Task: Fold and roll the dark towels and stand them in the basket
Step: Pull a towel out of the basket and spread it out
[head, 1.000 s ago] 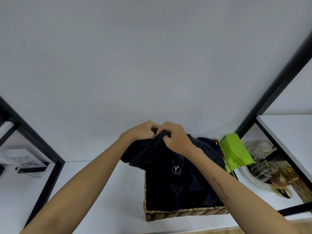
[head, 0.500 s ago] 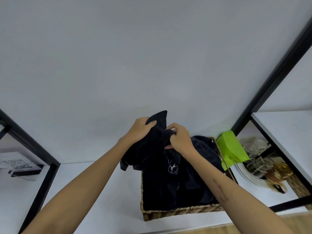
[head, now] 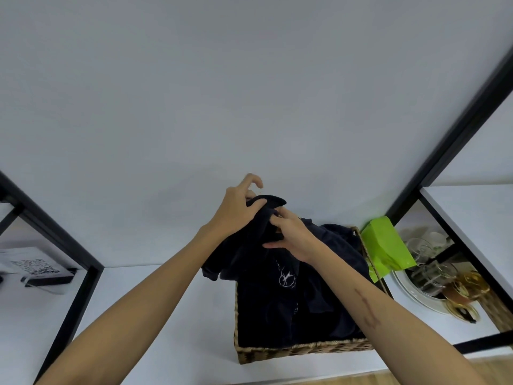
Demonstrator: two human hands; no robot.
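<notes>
Both hands, left hand (head: 234, 211) and right hand (head: 291, 236), now pinch a towel (head: 249, 245) lifted higher above the basket (head: 305, 351); folding can begin.

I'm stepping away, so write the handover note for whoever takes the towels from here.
Left hand: holds the top of a dark towel, lifted above the basket; index finger raised free.
Right hand: pinches the same towel just below that grip.
The towel hangs over the basket's left rim. More dark towels lie loose inside, none visibly rolled or standing.
Done: one towel picked up.
Left: fold and roll it, stand it in the basket, then the others.
</notes>
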